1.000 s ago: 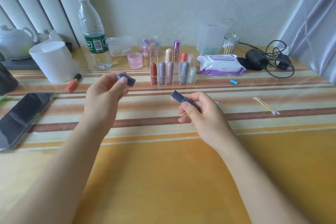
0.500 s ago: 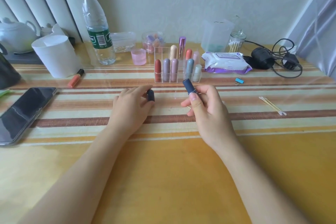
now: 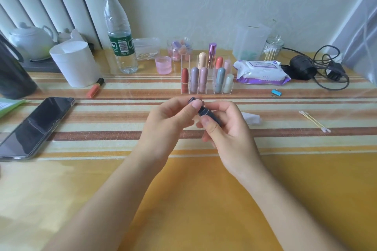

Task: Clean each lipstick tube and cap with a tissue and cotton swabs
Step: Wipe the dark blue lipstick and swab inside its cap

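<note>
Small, light and likely slick, the dark lipstick tube (image 3: 211, 116) sits pinched in the right hand (image 3: 228, 128) fingers while the left hand (image 3: 169, 122) fingers pinch its cap (image 3: 192, 100); grip each by its sides.

Left: phone (image 3: 34, 126) on table (image 3: 183, 199)
Back centre: lipstick organizer (image 3: 206, 79), water bottle (image 3: 119, 32) to its left
Right: cotton swabs (image 3: 314, 121), wet wipes pack (image 3: 262, 72) behind them

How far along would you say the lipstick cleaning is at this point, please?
In hand: the left hand brings the dark blue cap to the dark blue tube held in the right hand. A crumpled tissue and two cotton swabs lie on the table, seemingly used. Left: nine lipsticks stand in the clear organiser; whether any are cleaned cannot be told.
</note>
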